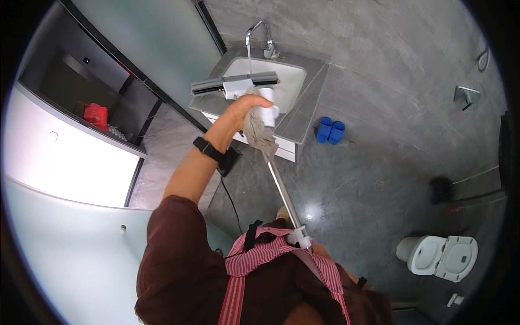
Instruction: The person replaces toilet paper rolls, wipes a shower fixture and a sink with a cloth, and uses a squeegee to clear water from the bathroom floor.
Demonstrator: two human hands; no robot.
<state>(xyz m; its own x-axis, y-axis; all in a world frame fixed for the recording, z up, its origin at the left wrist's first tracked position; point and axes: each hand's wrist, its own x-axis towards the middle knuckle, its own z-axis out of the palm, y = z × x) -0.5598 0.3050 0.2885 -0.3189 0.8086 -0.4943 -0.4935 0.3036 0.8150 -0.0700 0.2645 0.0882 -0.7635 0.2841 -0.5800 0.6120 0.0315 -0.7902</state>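
My left hand (254, 103) grips a crumpled beige cloth (256, 132) against the white plastic neck of a mop (283, 189). The mop's long grey and black head (235, 82) lies over the sink basin and its counter edge, under the running faucet (260, 32). A metal pole slants from the cloth down to a white plastic joint at my waist. Just below that joint, my right hand (321, 252) is closed around the pole, its fingers partly hidden by the pink striped apron. Water falls into the white sink (295, 83) close behind the mop head.
Blue slippers (330, 131) lie on the floor right of the sink cabinet. A toilet with raised lid (457, 258) stands at lower right. A black cable (231, 199) runs over the floor near my feet. Frosted glass panels (170, 44) flank the left side.
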